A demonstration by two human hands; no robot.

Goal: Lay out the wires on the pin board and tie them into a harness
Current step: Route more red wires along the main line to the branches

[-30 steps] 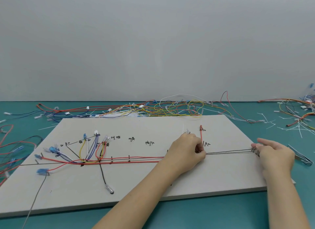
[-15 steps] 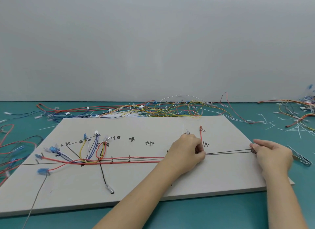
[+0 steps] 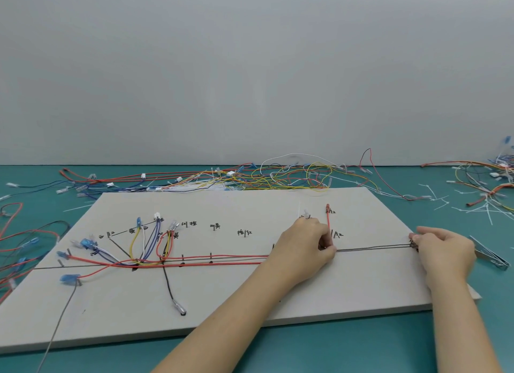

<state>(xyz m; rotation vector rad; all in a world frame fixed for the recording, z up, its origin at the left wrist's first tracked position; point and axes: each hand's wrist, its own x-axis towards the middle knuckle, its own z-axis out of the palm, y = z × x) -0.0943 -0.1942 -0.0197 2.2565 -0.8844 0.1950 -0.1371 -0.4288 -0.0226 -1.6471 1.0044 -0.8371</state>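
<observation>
Right hand [image 3: 445, 250] is edging slightly left, pinching the black wires [image 3: 372, 248] at the pin board [image 3: 250, 303] edge; left hand [image 3: 303, 247] is gripping mid-run — wires mostly routed, tying pending.

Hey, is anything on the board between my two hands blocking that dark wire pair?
Nothing visible. The dark wire pair runs bare across the pin board from the left hand to the right hand.

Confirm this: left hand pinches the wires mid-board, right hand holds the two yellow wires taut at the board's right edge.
One thing is wrong: the two wires stretched between the left hand and right hand are dark, black or grey, not yellow. The head view shows it. The rest stands: both hands grip them on the board.
</observation>
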